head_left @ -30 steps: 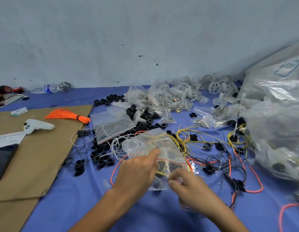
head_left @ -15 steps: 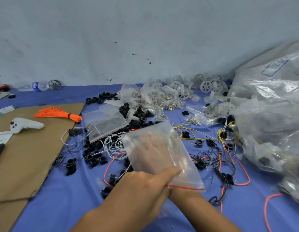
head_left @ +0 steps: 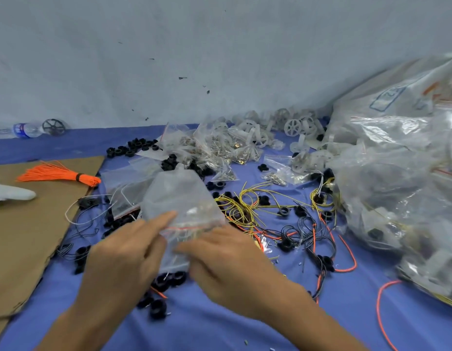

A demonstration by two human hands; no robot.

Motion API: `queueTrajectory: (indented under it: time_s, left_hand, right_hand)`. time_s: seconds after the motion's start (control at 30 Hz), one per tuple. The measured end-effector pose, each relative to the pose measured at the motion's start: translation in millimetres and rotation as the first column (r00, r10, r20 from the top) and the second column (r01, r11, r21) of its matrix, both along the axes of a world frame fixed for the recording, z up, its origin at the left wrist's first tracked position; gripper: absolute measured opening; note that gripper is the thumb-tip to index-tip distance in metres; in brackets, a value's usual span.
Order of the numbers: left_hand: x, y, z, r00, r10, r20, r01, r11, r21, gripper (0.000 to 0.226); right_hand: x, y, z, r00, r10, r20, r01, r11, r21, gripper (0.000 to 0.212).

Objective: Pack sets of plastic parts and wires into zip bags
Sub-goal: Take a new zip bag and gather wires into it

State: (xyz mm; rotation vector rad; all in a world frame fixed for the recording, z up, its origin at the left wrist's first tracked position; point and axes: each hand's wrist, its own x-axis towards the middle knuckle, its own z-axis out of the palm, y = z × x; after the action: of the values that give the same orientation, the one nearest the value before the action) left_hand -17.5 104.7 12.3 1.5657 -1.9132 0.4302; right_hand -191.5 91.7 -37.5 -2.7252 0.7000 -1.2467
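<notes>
Filling the right of the blue-covered bench (head_left: 346, 325), large clear sacks (head_left: 397, 186) are heaped, and a cardboard sheet (head_left: 30, 236) is laid at the left. A clear zip bag (head_left: 179, 198) is held above the middle, its red-lined mouth pinched between the left hand (head_left: 128, 257) and the right hand (head_left: 227, 259). Yellow wires (head_left: 235, 209) and black plastic parts (head_left: 169, 279) are scattered beside and beneath it.

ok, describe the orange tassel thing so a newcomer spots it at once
Find the brown cardboard sheet on the left of the blue cloth. Near its far right corner lies the orange bundle: thin strands fanned toward the left, cinched by a black band. Unlike the loose orange wires among the black parts, it is tied and straight.
</notes>
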Motion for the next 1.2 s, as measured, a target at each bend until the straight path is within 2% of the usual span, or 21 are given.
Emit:
queueTrajectory:
  time_s: [0.03, 0.1, 0.13, 0.17, 0.2, 0.23, 0.27, 0.37, 0.43, 0.53, 0.63, 0.73, 0.87, 1.0, 1.1, 1.2]
  left_hand:
    - [8, -3, 0, 0.998, 0.035, -0.057, -0.037, 0.999, -0.028, 0.042]
    - [9, -3, 8, 0.986, 0.073, -0.153, -0.065, 0.996, 0.057, 0.045]
    - [9, -3, 8, 0.984, 0.08, -0.158, -0.068, 0.994, 0.081, 0.046]
    - [9, -4, 7, 0.982, 0.075, -0.172, -0.056, 0.992, 0.112, 0.046]
    - [9, -5, 5, 0.976, 0.08, -0.202, -0.052, 0.989, 0.14, 0.047]
    - [11, -5, 2, 0.972, 0.087, -0.218, -0.057, 0.988, 0.141, 0.047]
    - [10, -5, 0, 0.967, 0.099, -0.234, -0.069, 0.989, 0.133, 0.046]
    - [9, 1, -4, 0.944, 0.113, -0.31, -0.052, 0.979, 0.199, 0.057]
    - [10, 4, -6, 0.932, 0.113, -0.345, -0.043, 0.978, 0.204, 0.061]
    - [11, 9, -7, 0.926, 0.115, -0.359, -0.054, 0.983, 0.173, 0.045]
    - [9, 12, -9, 0.916, 0.112, -0.384, -0.03, 0.976, 0.213, 0.051]
    - [10, 10, -12, 0.91, 0.122, -0.396, -0.016, 0.965, 0.26, 0.057]
    - [7, 2, -12, 0.906, 0.103, -0.41, 0.011, 0.963, 0.268, 0.041]
    - [2, -7, -14, 0.89, 0.082, -0.449, 0.042, 0.965, 0.26, 0.042]
    - [-1, -14, -17, 0.863, 0.091, -0.497, 0.063, 0.957, 0.284, 0.038]
    - [-8, -22, -16, 0.865, 0.129, -0.485, 0.024, 0.955, 0.296, 0.031]
  right_hand:
    - [-13, -22, 16, 0.999, -0.001, 0.039, 0.0, 1.0, 0.004, 0.023]
    - [-40, -66, 30, 0.955, -0.212, 0.208, 0.202, 0.977, 0.068, 0.021]
    - [-51, -91, 34, 0.909, -0.358, 0.214, 0.337, 0.933, 0.129, 0.022]
    - [-60, -111, 28, 0.878, -0.462, 0.124, 0.424, 0.871, 0.248, 0.023]
    - [-66, -130, 17, 0.859, -0.509, -0.058, 0.496, 0.799, 0.341, 0.025]
    - [-71, -154, 6, 0.841, -0.49, -0.228, 0.54, 0.746, 0.389, 0.026]
    - [-75, -177, 0, 0.829, -0.449, -0.334, 0.558, 0.714, 0.424, 0.027]
    - [-71, -217, -18, 0.81, -0.362, -0.461, 0.565, 0.694, 0.447, 0.03]
    - [-59, -224, -31, 0.755, -0.309, -0.579, 0.582, 0.722, 0.374, 0.037]
    - [-54, -226, -40, 0.715, -0.334, -0.615, 0.596, 0.751, 0.285, 0.037]
    - [-60, -224, -39, 0.789, -0.417, -0.45, 0.59, 0.718, 0.37, 0.037]
    - [-74, -217, -19, 0.843, -0.514, -0.156, 0.494, 0.628, 0.601, 0.038]
    - [-101, -199, 9, 0.797, -0.584, 0.155, 0.243, 0.544, 0.803, 0.025]
    - [-123, -168, 38, 0.692, -0.571, 0.441, -0.043, 0.577, 0.816, 0.03]
    - [-134, -138, 50, 0.644, -0.507, 0.573, -0.278, 0.542, 0.793, 0.035]
    - [-135, -108, 53, 0.724, -0.43, 0.54, -0.381, 0.403, 0.832, 0.041]
